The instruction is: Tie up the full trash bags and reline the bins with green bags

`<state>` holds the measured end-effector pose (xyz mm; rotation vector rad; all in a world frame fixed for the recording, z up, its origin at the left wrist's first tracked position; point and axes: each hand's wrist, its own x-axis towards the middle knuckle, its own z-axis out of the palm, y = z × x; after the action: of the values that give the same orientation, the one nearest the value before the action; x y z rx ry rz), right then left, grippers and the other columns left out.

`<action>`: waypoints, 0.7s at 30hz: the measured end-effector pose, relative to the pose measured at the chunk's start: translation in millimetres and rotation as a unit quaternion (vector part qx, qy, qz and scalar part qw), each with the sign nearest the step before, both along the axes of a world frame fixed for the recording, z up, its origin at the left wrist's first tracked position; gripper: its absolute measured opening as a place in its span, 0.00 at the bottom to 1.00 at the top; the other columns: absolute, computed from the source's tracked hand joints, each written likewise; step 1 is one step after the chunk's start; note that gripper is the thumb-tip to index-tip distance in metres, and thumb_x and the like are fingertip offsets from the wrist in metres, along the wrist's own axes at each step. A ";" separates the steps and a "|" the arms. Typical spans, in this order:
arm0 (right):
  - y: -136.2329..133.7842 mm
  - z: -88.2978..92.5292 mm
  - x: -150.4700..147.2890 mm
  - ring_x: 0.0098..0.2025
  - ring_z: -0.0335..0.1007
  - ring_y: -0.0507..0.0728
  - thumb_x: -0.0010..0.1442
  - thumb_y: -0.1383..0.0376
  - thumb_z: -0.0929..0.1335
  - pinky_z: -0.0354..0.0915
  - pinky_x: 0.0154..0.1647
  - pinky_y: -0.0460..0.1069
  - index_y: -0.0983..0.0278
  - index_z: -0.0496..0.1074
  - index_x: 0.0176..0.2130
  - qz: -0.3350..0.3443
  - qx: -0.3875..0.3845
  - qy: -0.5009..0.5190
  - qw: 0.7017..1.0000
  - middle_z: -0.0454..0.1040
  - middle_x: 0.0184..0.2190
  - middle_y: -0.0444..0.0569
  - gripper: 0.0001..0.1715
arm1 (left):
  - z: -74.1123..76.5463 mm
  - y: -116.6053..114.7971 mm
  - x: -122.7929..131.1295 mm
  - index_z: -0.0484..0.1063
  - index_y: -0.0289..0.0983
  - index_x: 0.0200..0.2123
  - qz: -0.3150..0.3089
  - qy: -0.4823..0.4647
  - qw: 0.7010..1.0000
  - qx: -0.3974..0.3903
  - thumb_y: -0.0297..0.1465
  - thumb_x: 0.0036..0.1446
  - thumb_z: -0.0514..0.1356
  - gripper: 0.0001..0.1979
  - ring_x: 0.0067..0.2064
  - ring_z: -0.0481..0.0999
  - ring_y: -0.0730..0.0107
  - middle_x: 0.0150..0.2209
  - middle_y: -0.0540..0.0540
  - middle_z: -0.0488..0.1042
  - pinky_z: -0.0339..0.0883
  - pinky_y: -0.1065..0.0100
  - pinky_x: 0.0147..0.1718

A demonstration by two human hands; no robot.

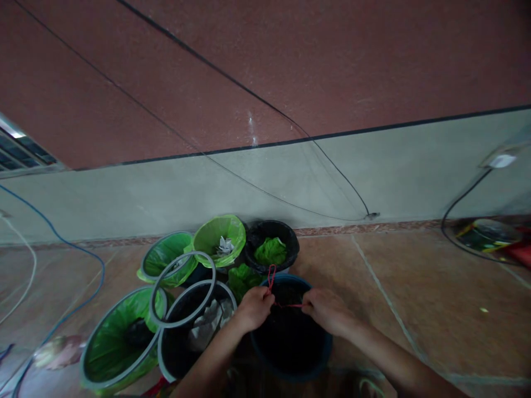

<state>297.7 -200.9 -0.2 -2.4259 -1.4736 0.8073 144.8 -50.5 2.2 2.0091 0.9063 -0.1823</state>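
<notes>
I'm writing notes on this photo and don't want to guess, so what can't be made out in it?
Head view: the bottom of the blue bucket, lost in darkness.
Head view: parts of the red string, covered by the left hand and right hand.
Head view: the print on the round container, blurred.
Head view: what the pale bundle is, blurred.
Head view: the rest of the window, cut off by the left edge.

It looks like a home's porch or passage: a two-tone painted wall (pixel 398 66) stands beyond the right grip (pixel 327 311), tiled floor (pixel 448 309) spreads to the grip's right, lined bins (pixel 107 344) and a barred window (pixel 25 150) lie leftward.
</notes>
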 end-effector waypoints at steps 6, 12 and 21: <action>9.1 14.3 -0.7 0.23 0.64 0.50 0.57 0.61 0.64 0.52 0.25 0.45 0.64 0.74 0.25 -0.019 0.028 0.185 0.982 0.72 0.20 0.45 0.15 | -16.7 -20.7 15.3 0.64 0.37 0.27 0.079 -0.129 0.958 -0.245 0.42 0.55 0.50 0.15 0.17 0.66 0.77 0.22 0.53 0.69 0.55 0.74 0.17; 13.2 11.0 -0.5 0.23 0.60 0.49 0.57 0.59 0.64 0.52 0.24 0.45 0.65 0.72 0.23 -0.023 0.116 0.264 0.957 0.69 0.19 0.43 0.17 | -20.0 -21.7 14.6 0.71 0.34 0.28 0.003 -0.141 0.970 -0.196 0.28 0.43 0.59 0.06 0.22 0.66 0.78 0.22 0.54 0.68 0.57 0.75 0.23; 21.8 -4.9 -15.5 0.23 0.66 0.49 0.62 0.58 0.56 0.58 0.22 0.44 0.64 0.68 0.48 -0.198 0.138 0.414 0.877 0.73 0.31 0.44 0.22 | -23.3 -21.9 13.3 0.71 0.35 0.29 -0.039 -0.154 0.977 -0.140 0.30 0.54 0.53 0.08 0.26 0.70 0.76 0.25 0.52 0.71 0.63 0.73 0.27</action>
<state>282.2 -179.1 -5.1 -1.7032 -0.6703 1.2105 158.0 -72.5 -21.1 1.7501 0.5703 -0.0368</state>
